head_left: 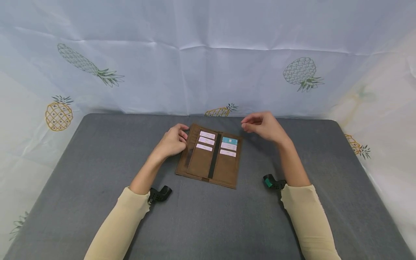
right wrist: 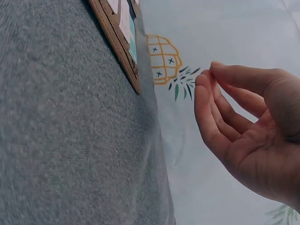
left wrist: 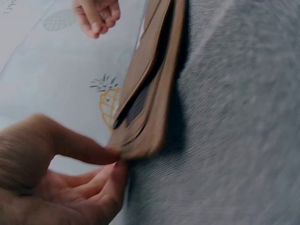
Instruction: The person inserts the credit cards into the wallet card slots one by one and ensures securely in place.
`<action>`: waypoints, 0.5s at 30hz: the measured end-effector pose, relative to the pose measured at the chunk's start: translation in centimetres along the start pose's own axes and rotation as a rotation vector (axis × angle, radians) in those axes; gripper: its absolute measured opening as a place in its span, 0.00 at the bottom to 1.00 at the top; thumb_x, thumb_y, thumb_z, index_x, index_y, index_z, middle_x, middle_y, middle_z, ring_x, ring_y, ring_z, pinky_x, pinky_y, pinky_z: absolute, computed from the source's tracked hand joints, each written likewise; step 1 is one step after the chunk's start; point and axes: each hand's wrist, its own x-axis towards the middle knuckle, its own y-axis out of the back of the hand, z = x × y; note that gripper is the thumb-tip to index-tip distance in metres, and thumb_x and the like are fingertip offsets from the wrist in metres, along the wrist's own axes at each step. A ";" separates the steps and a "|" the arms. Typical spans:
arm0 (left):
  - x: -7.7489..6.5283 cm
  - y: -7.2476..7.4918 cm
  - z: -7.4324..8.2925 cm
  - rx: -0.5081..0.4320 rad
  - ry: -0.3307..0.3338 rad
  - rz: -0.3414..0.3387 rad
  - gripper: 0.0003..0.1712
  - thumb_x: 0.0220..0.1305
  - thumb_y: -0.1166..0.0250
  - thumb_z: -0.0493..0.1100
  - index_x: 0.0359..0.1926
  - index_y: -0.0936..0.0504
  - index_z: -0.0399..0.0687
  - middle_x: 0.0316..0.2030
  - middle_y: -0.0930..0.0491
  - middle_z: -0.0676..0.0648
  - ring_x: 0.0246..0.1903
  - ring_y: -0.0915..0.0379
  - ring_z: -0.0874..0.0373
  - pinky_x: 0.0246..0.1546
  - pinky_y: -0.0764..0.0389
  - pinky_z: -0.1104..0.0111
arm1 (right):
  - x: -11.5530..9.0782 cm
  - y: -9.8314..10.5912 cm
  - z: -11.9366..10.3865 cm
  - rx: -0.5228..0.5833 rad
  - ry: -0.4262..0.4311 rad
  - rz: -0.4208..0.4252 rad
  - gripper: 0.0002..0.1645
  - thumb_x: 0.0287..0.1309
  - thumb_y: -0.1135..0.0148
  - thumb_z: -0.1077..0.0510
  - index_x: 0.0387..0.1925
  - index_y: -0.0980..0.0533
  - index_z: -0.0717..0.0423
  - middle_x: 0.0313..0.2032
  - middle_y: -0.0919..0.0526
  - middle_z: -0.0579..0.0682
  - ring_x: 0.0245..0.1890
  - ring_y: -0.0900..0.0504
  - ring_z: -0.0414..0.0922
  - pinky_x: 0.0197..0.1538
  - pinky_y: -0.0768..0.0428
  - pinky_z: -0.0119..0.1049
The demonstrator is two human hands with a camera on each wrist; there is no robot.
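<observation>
A brown bifold wallet [head_left: 199,162] lies opened on the table, a dark band down its fold. White cards [head_left: 206,141] show in the slots of its left half. On the right half a blue card [head_left: 229,140] sits above more white ones. My left hand [head_left: 173,141] is at the wallet's left edge; in the left wrist view, thumb and forefinger pinch a corner of the wallet [left wrist: 157,108]. Off the wallet's upper right corner hovers my right hand [head_left: 264,126], apart from it. Its fingers are loosely bent with nothing between them, as the right wrist view shows.
The grey cloth-covered table [head_left: 201,224] spreads around the wallet. Behind it hangs a pale curtain [head_left: 208,79] printed with pineapples. Black wrist-worn devices [head_left: 160,194] sit at both cuffs, near the tabletop.
</observation>
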 end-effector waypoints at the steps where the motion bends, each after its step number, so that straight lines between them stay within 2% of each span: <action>1: 0.0 0.1 0.1 0.028 -0.007 -0.020 0.34 0.55 0.48 0.26 0.66 0.36 0.38 0.41 0.23 0.41 0.34 0.25 0.53 0.33 0.26 0.68 | -0.1 0.1 0.1 0.001 0.001 0.001 0.13 0.62 0.38 0.56 0.45 0.18 0.59 0.40 0.14 0.59 0.42 0.16 0.57 0.48 0.18 0.53; 5: -0.2 0.1 0.5 0.060 -0.016 -0.095 0.38 0.53 0.45 0.26 0.68 0.41 0.36 0.40 0.24 0.41 0.32 0.25 0.54 0.31 0.27 0.67 | -0.3 0.6 0.3 -0.006 -0.016 0.017 0.13 0.62 0.38 0.57 0.45 0.18 0.59 0.41 0.14 0.60 0.42 0.15 0.55 0.48 0.18 0.52; 10: -0.2 0.1 1.0 0.093 -0.015 -0.157 0.39 0.54 0.40 0.29 0.68 0.42 0.37 0.40 0.23 0.42 0.34 0.23 0.55 0.32 0.27 0.69 | -0.8 1.3 0.3 -0.023 -0.057 0.057 0.18 0.61 0.37 0.49 0.46 0.18 0.56 0.41 0.14 0.56 0.43 0.15 0.54 0.50 0.18 0.50; 13: -0.2 0.2 1.1 0.114 -0.010 -0.183 0.40 0.55 0.39 0.31 0.68 0.43 0.38 0.41 0.23 0.42 0.34 0.23 0.55 0.32 0.26 0.68 | -1.3 1.7 0.1 -0.023 -0.085 0.081 0.20 0.60 0.37 0.45 0.47 0.19 0.54 0.42 0.14 0.56 0.44 0.15 0.54 0.53 0.20 0.51; 15: -0.3 0.3 1.1 0.144 -0.015 -0.171 0.39 0.57 0.38 0.33 0.69 0.43 0.39 0.41 0.22 0.42 0.34 0.22 0.55 0.33 0.25 0.67 | -1.7 1.9 -0.1 -0.028 -0.097 0.101 0.19 0.60 0.37 0.45 0.46 0.18 0.52 0.43 0.14 0.56 0.44 0.15 0.52 0.53 0.20 0.50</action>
